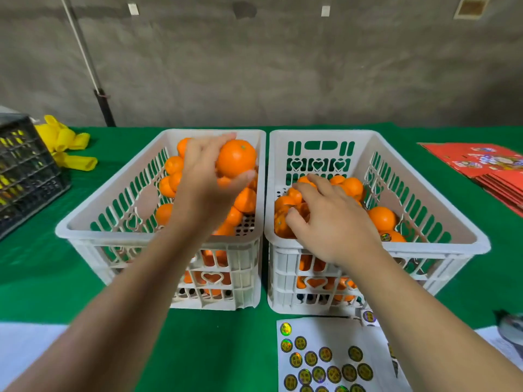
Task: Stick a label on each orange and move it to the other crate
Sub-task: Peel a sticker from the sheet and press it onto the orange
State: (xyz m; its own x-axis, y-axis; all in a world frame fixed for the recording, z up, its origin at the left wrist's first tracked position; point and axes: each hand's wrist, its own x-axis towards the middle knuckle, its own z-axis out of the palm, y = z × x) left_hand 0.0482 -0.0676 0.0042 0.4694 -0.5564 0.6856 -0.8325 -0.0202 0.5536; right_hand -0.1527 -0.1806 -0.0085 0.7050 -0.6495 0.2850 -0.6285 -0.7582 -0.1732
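Two white slotted crates stand side by side on the green cloth. The left crate (85, 222) holds several oranges. My left hand (203, 176) grips one orange (236, 158) above the pile at the crate's far right. The right crate (441, 210) also holds several oranges; one at its near right (392, 236) carries a round label. My right hand (331, 219) reaches into the right crate with spread fingers touching the oranges (294, 199) at its left side. A white label sheet (325, 360) with several round gold stickers lies in front of the right crate.
A black crate (25, 171) stands at the far left with yellow foam sleeves (68, 148) behind it. Red printed cards (492, 171) are stacked at the far right. White paper (25, 349) lies at the near left, and a dark object (512, 326) at the near right edge.
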